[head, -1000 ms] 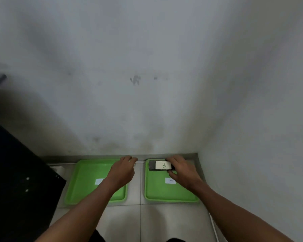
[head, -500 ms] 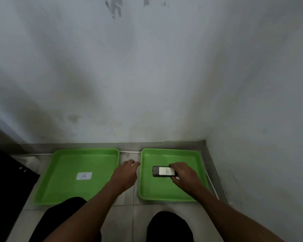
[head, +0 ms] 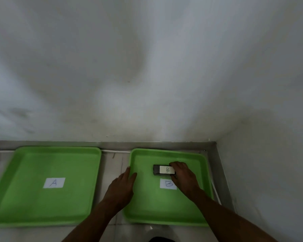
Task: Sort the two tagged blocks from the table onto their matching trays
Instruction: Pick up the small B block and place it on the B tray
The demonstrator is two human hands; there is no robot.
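Observation:
Two green trays lie side by side on the tiled floor by the wall. The left tray (head: 24, 172) carries a white label "A" (head: 54, 182) and holds nothing else. The right tray (head: 147, 203) carries a label "B" (head: 166, 184). A dark block (head: 162, 170) with a white "B" tag rests inside the right tray, just behind that label. My right hand (head: 182, 175) grips the block's right end. My left hand (head: 122, 186) lies flat with fingers apart over the right tray's left rim, holding nothing. No block tagged "A" is in view.
A grey wall (head: 147, 67) rises right behind the trays, and a side wall (head: 269, 172) closes the right. A metal strip (head: 112, 144) runs along the wall's foot. A narrow band of tile (head: 110, 165) separates the trays.
The view has tilted down and closer. My right hand has lowered the B block from the tray's back edge into the middle of the right tray. My left hand shifted right onto that tray's rim.

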